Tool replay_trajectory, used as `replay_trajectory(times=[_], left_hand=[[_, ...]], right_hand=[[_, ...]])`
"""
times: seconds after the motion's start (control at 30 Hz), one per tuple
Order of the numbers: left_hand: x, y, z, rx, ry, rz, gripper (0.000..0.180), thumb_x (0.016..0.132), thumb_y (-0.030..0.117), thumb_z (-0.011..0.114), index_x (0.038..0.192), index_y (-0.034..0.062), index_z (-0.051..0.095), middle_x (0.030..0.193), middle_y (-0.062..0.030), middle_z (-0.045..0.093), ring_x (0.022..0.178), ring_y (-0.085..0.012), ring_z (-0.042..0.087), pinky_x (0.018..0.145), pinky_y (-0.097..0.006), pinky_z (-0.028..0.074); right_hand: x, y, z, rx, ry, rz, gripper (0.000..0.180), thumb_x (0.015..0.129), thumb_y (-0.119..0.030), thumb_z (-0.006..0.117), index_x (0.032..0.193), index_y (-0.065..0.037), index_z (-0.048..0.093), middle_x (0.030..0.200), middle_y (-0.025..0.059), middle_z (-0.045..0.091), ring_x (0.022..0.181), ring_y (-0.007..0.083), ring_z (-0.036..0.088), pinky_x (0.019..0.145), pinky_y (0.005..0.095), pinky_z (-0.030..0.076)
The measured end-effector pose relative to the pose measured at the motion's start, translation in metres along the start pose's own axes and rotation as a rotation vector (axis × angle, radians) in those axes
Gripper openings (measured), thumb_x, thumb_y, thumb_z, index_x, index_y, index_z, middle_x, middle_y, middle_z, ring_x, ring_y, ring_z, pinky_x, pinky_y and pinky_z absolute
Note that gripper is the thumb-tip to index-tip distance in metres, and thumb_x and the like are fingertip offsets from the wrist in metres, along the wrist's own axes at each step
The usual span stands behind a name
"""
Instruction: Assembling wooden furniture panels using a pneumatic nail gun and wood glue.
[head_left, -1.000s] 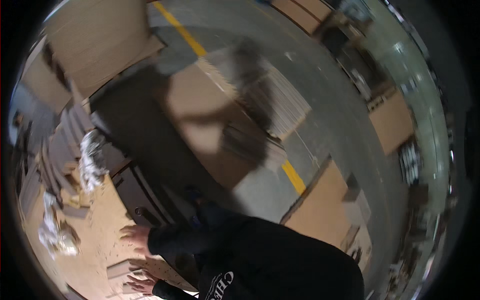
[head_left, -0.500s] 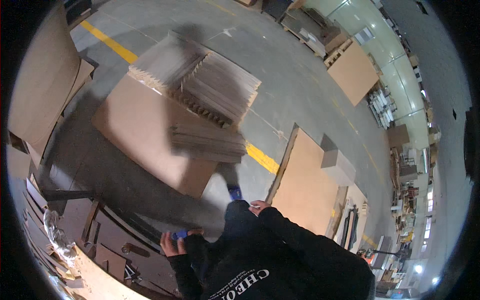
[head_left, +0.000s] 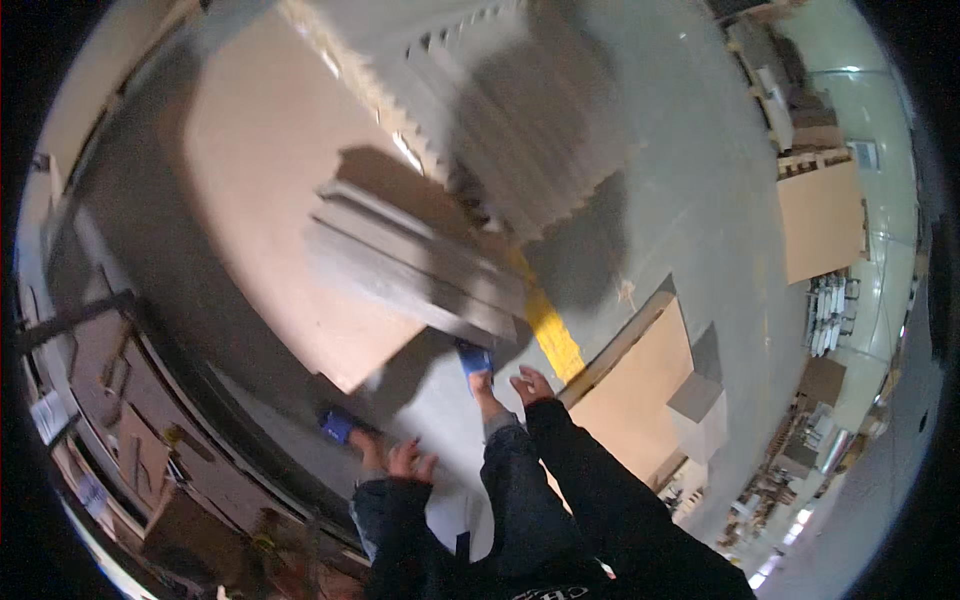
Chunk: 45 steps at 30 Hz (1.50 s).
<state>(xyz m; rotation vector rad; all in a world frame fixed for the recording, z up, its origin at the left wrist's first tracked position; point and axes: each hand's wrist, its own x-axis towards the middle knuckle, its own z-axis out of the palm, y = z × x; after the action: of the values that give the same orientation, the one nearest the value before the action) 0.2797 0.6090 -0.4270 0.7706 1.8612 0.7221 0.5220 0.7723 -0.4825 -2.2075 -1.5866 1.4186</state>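
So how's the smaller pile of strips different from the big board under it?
The strips are narrow; the board is broad. The strips look grey; the board looks tan. The strips are stacked on top; the board lies underneath. Both lie flat.

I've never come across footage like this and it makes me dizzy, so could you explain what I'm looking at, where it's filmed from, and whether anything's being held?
There's no machine here, just a person with bare hands. The view comes from a wide fisheye camera on their head, looking down, so straight edges bend near the rim. The left hand and right hand are in front of the body, above the blue shoes. Both look empty, though blur could hide something small. Ahead, a bundle of grey strips lies on a large brown board, with a bigger grey stack beyond it. A yellow line marks the grey floor.
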Motion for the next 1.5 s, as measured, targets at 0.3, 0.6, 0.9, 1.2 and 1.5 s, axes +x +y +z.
replay_trajectory(times=[0.3, 0.6, 0.9, 1.2, 1.5], left_hand=[[0.221, -0.091, 0.225, -0.718, 0.227, -0.177, 0.062, 0.072, 0.013, 0.065, 0.122, 0.0070, 0.029, 0.111, -0.0097, 0.045, 0.098, -0.0209, 0.047, 0.071, -0.034, 0.045], [0.245, -0.014, 0.229, -1.114, 0.211, -0.469, 0.069, 0.067, 0.026, 0.071, 0.121, 0.0177, 0.028, 0.109, -0.0060, 0.045, 0.098, -0.0199, 0.046, 0.079, -0.040, 0.040], [0.240, -0.024, 0.238, -1.035, 0.254, -0.300, 0.069, 0.068, 0.024, 0.069, 0.122, 0.0092, 0.029, 0.117, -0.0101, 0.041, 0.103, -0.0246, 0.042, 0.089, -0.038, 0.034], [0.220, -0.063, 0.217, -1.099, 0.417, -0.700, 0.063, 0.078, 0.043, 0.051, 0.128, 0.0157, 0.025, 0.122, -0.0116, 0.037, 0.108, -0.0264, 0.040, 0.082, -0.042, 0.036], [0.242, -0.113, 0.255, -1.370, 0.084, -0.731, 0.036, 0.079, 0.020, 0.053, 0.111, 0.0080, 0.041, 0.099, -0.0085, 0.052, 0.091, -0.0229, 0.052, 0.077, -0.044, 0.041]], right_hand=[[0.176, 0.035, 0.037, 0.468, 0.256, 0.046, 0.069, 0.076, -0.029, 0.060, 0.127, 0.001, 0.025, 0.120, 0.0145, 0.038, 0.110, 0.0225, 0.038, 0.094, 0.0328, 0.030], [0.184, 0.018, 0.028, 0.693, 0.150, 0.188, 0.079, 0.075, -0.035, 0.060, 0.131, -0.003, 0.015, 0.126, 0.0139, 0.030, 0.114, 0.0238, 0.033, 0.096, 0.0334, 0.026], [0.185, 0.035, 0.030, 0.812, 0.079, 0.178, 0.072, 0.079, -0.051, 0.045, 0.131, -0.007, 0.022, 0.131, 0.0116, 0.028, 0.119, 0.0253, 0.027, 0.098, 0.0378, 0.022], [0.164, 0.064, 0.036, 1.274, -0.061, 0.439, 0.085, 0.072, -0.068, 0.034, 0.130, -0.006, 0.023, 0.133, 0.0134, 0.025, 0.120, 0.0274, 0.026, 0.098, 0.0393, 0.023], [0.185, 0.094, 0.069, 1.200, 0.001, 0.470, 0.077, 0.076, -0.062, 0.039, 0.127, -0.005, 0.028, 0.129, 0.0142, 0.031, 0.115, 0.0301, 0.035, 0.095, 0.0410, 0.029]])
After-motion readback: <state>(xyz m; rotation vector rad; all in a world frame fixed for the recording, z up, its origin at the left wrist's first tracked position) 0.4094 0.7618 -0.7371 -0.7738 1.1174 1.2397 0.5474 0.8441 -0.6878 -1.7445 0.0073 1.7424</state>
